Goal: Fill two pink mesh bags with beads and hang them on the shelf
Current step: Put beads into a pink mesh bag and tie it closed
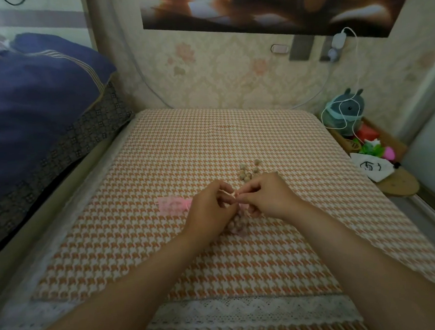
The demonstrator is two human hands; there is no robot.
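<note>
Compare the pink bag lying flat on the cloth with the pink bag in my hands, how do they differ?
The flat bag looks thin and empty; the held bag bulges with beads. The flat bag lies spread on the cloth beside the left hand; the held bag is pinched at its top between the left hand and the right hand. Both are pink mesh.

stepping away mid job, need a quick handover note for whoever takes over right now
Left hand and right hand: both pinch the neck of the bead-filled pink bag, which rests on the checked cloth.
Second pink bag: flat, apparently empty, left of the hands.
Loose beads: just beyond the hands.
Done: first bag looks filled.
Left: close it, fill the second, hang both.
</note>
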